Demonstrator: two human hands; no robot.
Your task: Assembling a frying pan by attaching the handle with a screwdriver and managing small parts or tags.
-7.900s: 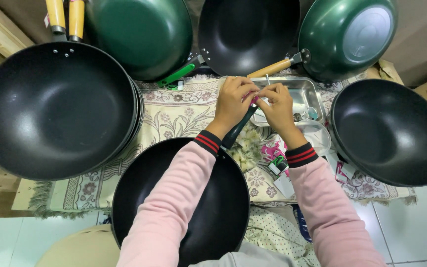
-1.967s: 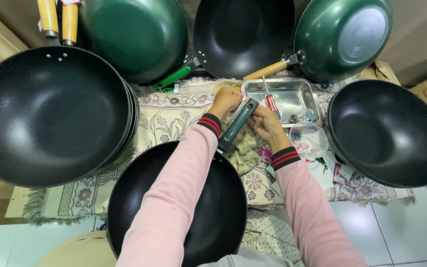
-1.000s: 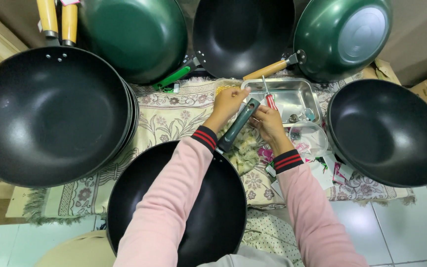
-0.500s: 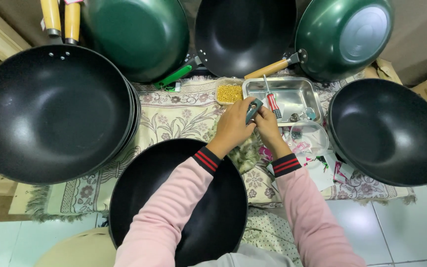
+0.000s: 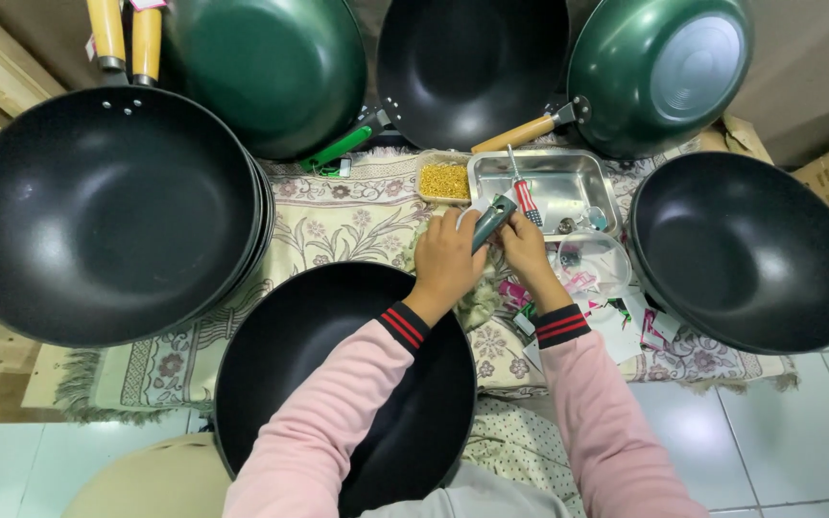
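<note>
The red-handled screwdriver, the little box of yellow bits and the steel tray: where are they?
red-handled screwdriver (image 5: 526, 196), head view, on its red handle.
box of yellow bits (image 5: 443, 180), head view, on the yellow contents.
steel tray (image 5: 568, 158), head view, on its far rim.

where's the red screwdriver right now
In the head view the screwdriver lies in the steel tray, at its left end, just beyond the right hand and right of the small tub of yellow bits.

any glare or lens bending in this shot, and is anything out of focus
Head view: soft even light with a pale sheen on the green wok's base and the steel tray; the wide lens bows the edges, stretching the big black wok at the left; both hands, left hand and right hand, on the green handle look sharp, with no clear blur anywhere.
</note>
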